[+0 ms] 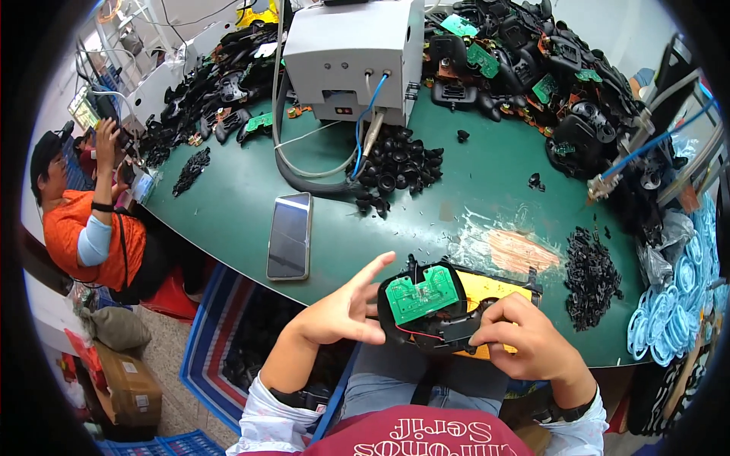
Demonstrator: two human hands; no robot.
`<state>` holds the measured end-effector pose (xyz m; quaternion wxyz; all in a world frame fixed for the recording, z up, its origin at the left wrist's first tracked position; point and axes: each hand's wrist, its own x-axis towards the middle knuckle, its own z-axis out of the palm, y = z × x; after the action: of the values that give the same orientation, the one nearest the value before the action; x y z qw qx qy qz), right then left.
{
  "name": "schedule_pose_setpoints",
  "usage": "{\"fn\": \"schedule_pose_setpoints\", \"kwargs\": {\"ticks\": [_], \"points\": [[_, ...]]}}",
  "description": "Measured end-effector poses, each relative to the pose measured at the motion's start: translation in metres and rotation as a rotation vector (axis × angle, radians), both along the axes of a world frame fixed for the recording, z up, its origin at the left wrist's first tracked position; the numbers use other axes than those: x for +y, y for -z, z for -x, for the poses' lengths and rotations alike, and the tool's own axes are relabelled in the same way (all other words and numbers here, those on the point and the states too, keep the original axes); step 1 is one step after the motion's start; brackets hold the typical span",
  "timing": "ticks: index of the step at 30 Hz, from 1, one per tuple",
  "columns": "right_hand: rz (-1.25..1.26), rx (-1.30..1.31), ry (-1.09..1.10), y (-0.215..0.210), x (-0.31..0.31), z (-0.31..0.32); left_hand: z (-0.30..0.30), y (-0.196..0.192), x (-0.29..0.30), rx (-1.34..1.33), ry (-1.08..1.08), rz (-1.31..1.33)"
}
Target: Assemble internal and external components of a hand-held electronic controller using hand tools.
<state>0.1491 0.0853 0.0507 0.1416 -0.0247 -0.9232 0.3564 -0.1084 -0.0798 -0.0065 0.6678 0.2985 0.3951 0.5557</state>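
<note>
A black game controller (449,332) with its casing opened is held over the table's near edge, above my lap. A green circuit board (420,295) faces up inside it, and a thin red wire runs below the board. My right hand (525,334) pinches the controller's right end between thumb and fingers. Beside the controller's left end, my left hand (346,304) is open, its index finger stretched out and its thumb close to the shell; whether it touches cannot be made out. Partly beneath the controller lies a yellow pad (490,287).
A phone (290,237) lies left on the green table (228,205). Behind stand a grey machine (353,53), a heap of black caps (399,163) and piled controller parts (525,68). Small black pieces (591,281) and light-blue rings (677,292) lie right. A person (91,220) sits far left.
</note>
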Motion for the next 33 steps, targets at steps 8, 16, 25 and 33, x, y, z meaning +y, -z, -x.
{"fn": "schedule_pose_setpoints", "kwargs": {"ticks": [8, 16, 25, 33], "points": [[-0.251, 0.103, 0.085, 0.014, -0.009, -0.013, -0.030, 0.012, 0.029, 0.175, -0.408, 0.027], [-0.067, 0.078, 0.073, 0.010, 0.002, -0.026, -0.039, -0.005, 0.064, 0.374, -0.322, -0.131], [-0.467, 0.137, 0.123, 0.026, 0.047, 0.023, -0.061, 0.003, 0.076, 0.672, -0.417, -0.158], [-0.386, 0.105, 0.059, 0.027, 0.045, 0.033, -0.055, -0.001, 0.079, 0.730, -0.434, -0.131]]}}
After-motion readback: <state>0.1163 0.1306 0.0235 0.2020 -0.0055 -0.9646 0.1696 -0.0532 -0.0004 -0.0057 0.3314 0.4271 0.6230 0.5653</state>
